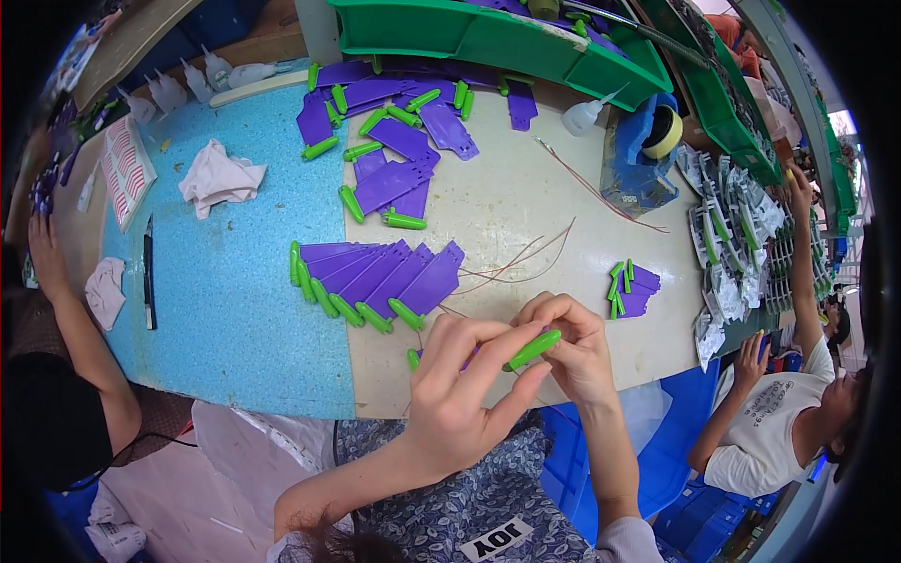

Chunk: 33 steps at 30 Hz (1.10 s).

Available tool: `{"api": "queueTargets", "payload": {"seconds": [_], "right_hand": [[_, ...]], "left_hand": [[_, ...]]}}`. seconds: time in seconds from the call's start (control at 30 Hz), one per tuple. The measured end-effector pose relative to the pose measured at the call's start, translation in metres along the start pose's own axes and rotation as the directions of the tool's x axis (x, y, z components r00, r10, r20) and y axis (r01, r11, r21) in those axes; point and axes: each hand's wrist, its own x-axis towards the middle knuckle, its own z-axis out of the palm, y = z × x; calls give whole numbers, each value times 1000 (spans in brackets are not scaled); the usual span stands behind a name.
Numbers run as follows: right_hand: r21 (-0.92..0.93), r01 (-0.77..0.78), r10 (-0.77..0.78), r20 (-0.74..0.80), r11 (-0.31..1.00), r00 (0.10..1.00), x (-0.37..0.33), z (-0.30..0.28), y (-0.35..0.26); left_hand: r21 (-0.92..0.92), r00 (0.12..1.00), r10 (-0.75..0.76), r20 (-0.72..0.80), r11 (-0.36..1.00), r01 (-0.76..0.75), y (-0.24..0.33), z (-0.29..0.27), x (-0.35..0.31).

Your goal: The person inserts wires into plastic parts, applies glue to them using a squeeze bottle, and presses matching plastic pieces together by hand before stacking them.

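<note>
Both of my hands meet above the near edge of the table. A green capsule-shaped plastic piece (533, 349) is pinched between them; any part joined to it is hidden by my fingers. My left hand (455, 385) grips it from the left, and my right hand (574, 349) closes on its other end. Just beyond lies an overlapping row of purple plastic plates with green ends (380, 280). Thin reddish wires (526, 251) run over the table behind my fingers. A smaller group of purple and green pieces (635, 293) rests to the right.
A loose pile of purple plates (399, 155) lies farther back, below a green bin (497, 42). A blue tape dispenser (638, 174) and a white dropper bottle (584, 114) stand back right. Wrapped parts (732, 225) line the right edge. People sit on both sides.
</note>
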Motion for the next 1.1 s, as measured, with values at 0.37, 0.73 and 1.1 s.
{"api": "queueTargets", "payload": {"seconds": [0.37, 0.73, 1.1], "right_hand": [[98, 8, -13, 53, 995, 998, -8, 6, 6], [-766, 129, 50, 206, 630, 977, 5, -1, -37], [-810, 511, -22, 528, 290, 849, 39, 10, -46]], "left_hand": [[-7, 997, 2, -73, 1000, -3, 2, 0, -3], [386, 971, -184, 155, 916, 112, -29, -43, -51], [400, 994, -62, 88, 916, 22, -42, -67, -30]]}}
